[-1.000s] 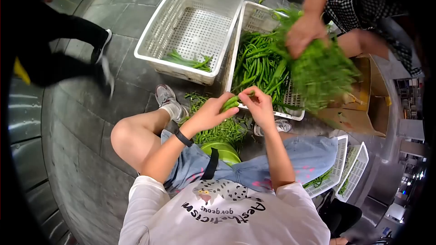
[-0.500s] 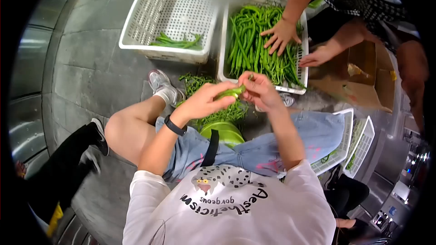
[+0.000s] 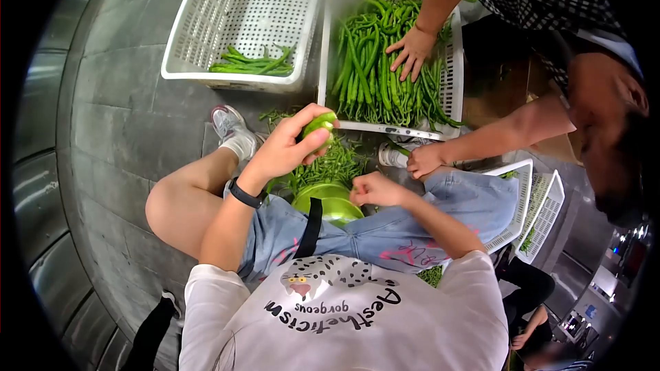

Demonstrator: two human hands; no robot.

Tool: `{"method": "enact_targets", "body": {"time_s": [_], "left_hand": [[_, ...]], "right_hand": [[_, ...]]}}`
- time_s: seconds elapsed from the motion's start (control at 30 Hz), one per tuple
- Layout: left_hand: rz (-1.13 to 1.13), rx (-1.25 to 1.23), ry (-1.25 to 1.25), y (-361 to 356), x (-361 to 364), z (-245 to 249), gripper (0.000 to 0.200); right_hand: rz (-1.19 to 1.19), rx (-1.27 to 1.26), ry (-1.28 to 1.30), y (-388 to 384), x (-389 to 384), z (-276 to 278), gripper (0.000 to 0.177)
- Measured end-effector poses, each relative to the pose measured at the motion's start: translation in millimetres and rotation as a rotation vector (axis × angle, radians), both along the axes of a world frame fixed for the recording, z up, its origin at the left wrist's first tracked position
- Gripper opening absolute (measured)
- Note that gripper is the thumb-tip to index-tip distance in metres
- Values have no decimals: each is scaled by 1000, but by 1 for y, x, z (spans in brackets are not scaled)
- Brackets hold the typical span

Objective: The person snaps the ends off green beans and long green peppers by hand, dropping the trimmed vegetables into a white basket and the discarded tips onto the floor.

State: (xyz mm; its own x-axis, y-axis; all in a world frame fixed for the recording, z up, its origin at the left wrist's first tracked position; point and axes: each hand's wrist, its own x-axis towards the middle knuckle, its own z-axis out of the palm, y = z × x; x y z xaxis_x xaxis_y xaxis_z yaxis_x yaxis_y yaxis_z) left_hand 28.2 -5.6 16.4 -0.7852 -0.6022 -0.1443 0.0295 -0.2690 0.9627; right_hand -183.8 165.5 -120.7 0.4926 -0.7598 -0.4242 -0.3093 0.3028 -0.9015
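My left hand (image 3: 285,145) is closed around green chili peppers (image 3: 320,124), their pale cut ends facing right. My right hand (image 3: 377,189), lower and apart from it, has its fingers curled together beside the rim of a bright green bucket (image 3: 302,200). Whether anything is pinched in those fingers is hidden. Thin green stems (image 3: 337,165) lie heaped just beyond the bucket, beneath my left hand.
A white crate (image 3: 323,96) full of long green chilies stands ahead; a co-worker's hand (image 3: 412,51) rests on them. That person's other hand (image 3: 426,161) holds a chili near my knee. Another crate (image 3: 175,48) at left contains several chilies. More white baskets (image 3: 540,216) stand right.
My hands have parted: the left keeps the chilies and moved slightly left, while the right dropped toward the bucket. The co-worker's other hand came down beside my knee with a chili.
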Motion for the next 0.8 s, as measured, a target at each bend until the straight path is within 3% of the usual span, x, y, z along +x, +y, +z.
{"method": "enact_targets", "body": {"time_s": [0.1,0.23,0.33,0.43,0.53,0.57,0.6,0.67,0.73,0.77,0.8], "left_hand": [[42,91,22,-4,-3,-6,20],[236,165,100,-22,3,4,20],[408,196,201,-38,17,16,24],[505,234,296,-49,28,22,20],[571,360,407,-55,36,13,15],[598,389,423,-56,38,10,14],[622,418,442,-57,40,7,13],[627,439,483,-57,41,1,13],[639,445,513,-54,34,-1,14],[656,396,478,-52,30,-3,14],[648,394,465,-51,30,-1,18]], "right_hand": [[-237,207,-203,-38,34,55,31],[-523,9,-134,-79,38,84,33],[-447,-149,-5,-97,51,78,27],[-89,-223,127,-101,67,62,17],[-230,-528,240,-108,77,59,16],[-348,-327,187,-113,72,60,17],[-564,-184,-45,-117,73,63,20],[-576,-199,-176,-128,77,94,26],[-505,-69,-498,-133,100,103,41],[-351,12,-518,-138,106,112,48],[-274,130,-574,-141,113,121,43]]}}
